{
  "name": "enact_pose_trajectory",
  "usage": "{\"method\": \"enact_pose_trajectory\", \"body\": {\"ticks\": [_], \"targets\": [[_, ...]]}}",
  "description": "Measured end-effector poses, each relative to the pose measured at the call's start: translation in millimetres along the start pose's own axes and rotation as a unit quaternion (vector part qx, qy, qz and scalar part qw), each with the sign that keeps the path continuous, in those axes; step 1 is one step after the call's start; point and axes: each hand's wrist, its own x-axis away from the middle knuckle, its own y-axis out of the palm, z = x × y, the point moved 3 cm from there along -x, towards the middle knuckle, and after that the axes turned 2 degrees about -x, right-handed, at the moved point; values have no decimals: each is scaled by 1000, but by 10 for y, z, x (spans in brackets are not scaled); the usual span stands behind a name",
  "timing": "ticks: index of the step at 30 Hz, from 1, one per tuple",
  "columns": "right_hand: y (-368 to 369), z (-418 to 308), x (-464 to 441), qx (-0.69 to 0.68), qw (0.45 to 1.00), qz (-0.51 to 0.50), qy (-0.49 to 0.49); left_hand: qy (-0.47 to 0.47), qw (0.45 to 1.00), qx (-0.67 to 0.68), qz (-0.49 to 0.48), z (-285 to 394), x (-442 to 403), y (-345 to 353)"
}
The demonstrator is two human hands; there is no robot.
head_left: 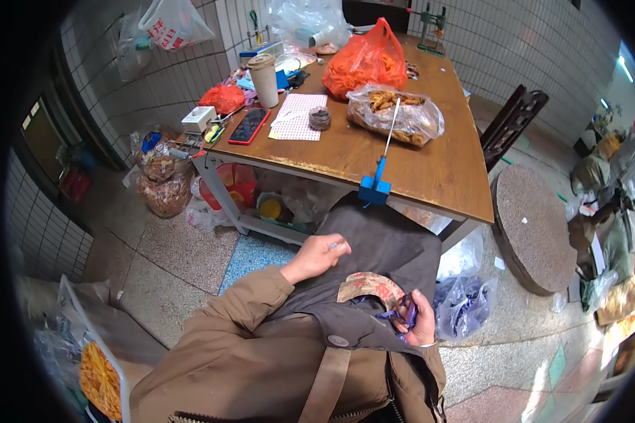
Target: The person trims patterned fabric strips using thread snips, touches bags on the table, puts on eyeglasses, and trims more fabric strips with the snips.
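My left hand (pixel 317 258) is raised over the dark apron (pixel 395 247) on my lap, fingers curled in a pinch. A small pale bit shows at its fingertips, too small to name. My right hand (pixel 419 321) is closed round a dark purple, ribbon-like bundle (pixel 406 310) at the right of my lap. Touching that bundle is a curved tan piece (pixel 371 286) with red markings, partly tucked in the apron. At the table's front edge, ahead of both hands, a thin metal rod (pixel 389 137) rises from a blue holder (pixel 375 190).
On the wooden table (pixel 317 161) are a clear bag of brown pieces (pixel 396 116), a red bag (pixel 368 60), a phone (pixel 250 125), a cup (pixel 264 81) and a dotted sheet (pixel 298 118). A bag of purple items (pixel 464 304) lies right of me, near a round slab (pixel 533 229).
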Motion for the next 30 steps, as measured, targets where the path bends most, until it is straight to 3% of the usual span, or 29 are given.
{"method": "enact_pose_trajectory", "body": {"ticks": [10,16,25,27,30], "targets": [[54,19,86,50,998,5,-40,-39,997,-45,-57,124,122,125],[102,16,-17,31,998,6,-50,-11,995,-60,-77,31,-75,124],[199,-103,-425,-7,1000,13,14,41,997,-47,39,378,-704,-186],[213,-175,-539,-12,1000,17,15,-10,997,53,56,535,-932,-400],[184,-242,-661,-15,999,27,44,35,989,79,120,801,-1318,-696]]}}
